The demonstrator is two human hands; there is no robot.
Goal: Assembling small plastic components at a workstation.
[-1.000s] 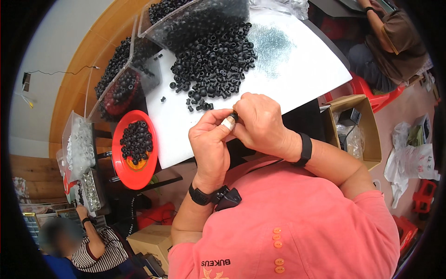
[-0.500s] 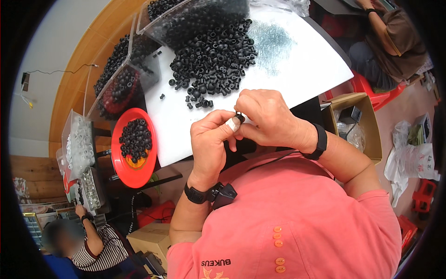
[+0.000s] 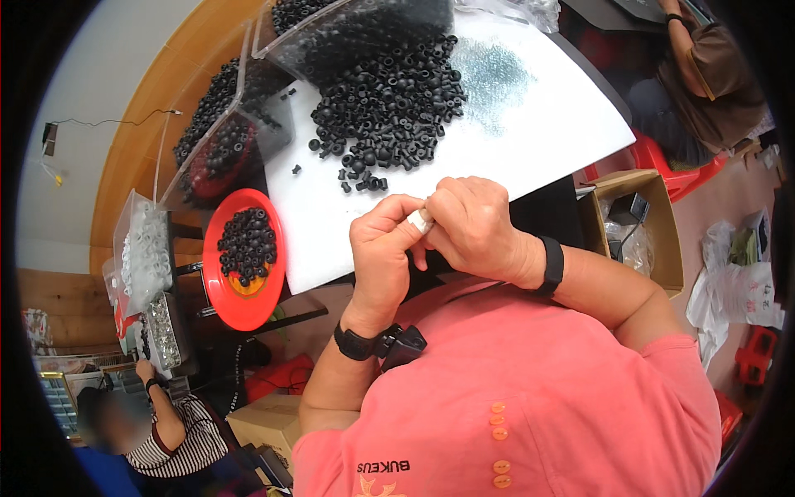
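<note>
In front of my chest, at the near edge of the white work surface, both hands meet. My left hand is closed in a pinch, with white tape around its thumb. Pressed against its fingertips is my right hand, its fingers curled. The small black part between them is covered by my fingers now. Beyond the hands lies a heap of small black rubber-like parts, some ball-shaped and some spool-shaped. A red plate with black rounded parts stands to the left of my left hand.
Clear plastic bins of black parts stand at the back and left. Further left are a container of whitish pieces and a tray. At right sits an open cardboard box. Two other people work nearby, far right and lower left.
My right hand has turned and closed further over the fingertips. The small black part seen between my fingers is now hidden. The whole view has shifted slightly.
</note>
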